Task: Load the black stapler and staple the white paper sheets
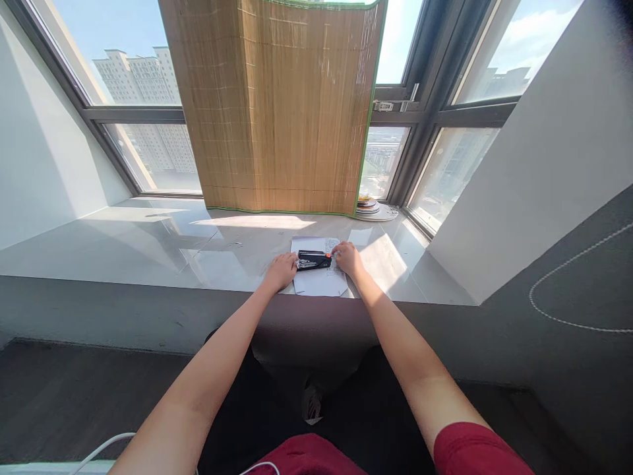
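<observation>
1. Both hands reach to the white paper (320, 284) in my head-camera feed. At the paper's left side, the left hand (283, 271) has its fingers against the left end of a black case (321, 263); their tips are hard to make out, so I cannot tell whether it grips or merely rests.
2. Over the paper's right edge, the right hand (349, 259) bunches its fingers beside a small orange part (328, 255) at the case's right end. What lies between those fingers is hidden from me; I cannot tell whether they pinch anything.
3. Lying on the paper, above its middle, the case shows silvery pieces (305, 262) too small for me to identify.
4. Beneath all this, the paper sits on a glossy ledge (148, 254), its middle covered by the case.
5. Beyond the paper, a slatted blind (297, 119) hides much of the window; its upper left runs out of my frame.
6. Beyond the paper and to its right, stacked plates (368, 209) are partly hidden by the blind.
7. On the near side of the paper, a red sleeve (475, 448) is cut off by my bottom edge.
8. Tiny dark writing marks the paper's upper right; I cannot read it.
</observation>
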Demonstrator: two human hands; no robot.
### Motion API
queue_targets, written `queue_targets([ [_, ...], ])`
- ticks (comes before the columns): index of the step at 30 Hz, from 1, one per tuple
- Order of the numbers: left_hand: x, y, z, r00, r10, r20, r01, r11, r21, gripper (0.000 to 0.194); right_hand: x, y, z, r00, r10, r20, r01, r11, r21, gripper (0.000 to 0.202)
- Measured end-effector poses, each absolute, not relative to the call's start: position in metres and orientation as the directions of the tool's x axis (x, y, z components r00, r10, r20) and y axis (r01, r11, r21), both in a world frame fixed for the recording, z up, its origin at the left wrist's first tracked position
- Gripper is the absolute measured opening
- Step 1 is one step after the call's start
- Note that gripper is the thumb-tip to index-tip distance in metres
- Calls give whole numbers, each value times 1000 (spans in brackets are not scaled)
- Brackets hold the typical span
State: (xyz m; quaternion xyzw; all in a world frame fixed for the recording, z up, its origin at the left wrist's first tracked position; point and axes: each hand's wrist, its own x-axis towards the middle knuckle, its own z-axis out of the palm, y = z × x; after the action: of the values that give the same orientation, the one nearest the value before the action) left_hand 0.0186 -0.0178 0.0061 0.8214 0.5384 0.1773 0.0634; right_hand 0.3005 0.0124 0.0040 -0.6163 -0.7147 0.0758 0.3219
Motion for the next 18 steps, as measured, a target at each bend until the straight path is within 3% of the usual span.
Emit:
queue_targets([
  [18, 19, -19, 7, 343, 912, 227, 870, -399, 290, 41, 301, 10, 6, -24, 932, 363, 838, 217, -501, 45],
])
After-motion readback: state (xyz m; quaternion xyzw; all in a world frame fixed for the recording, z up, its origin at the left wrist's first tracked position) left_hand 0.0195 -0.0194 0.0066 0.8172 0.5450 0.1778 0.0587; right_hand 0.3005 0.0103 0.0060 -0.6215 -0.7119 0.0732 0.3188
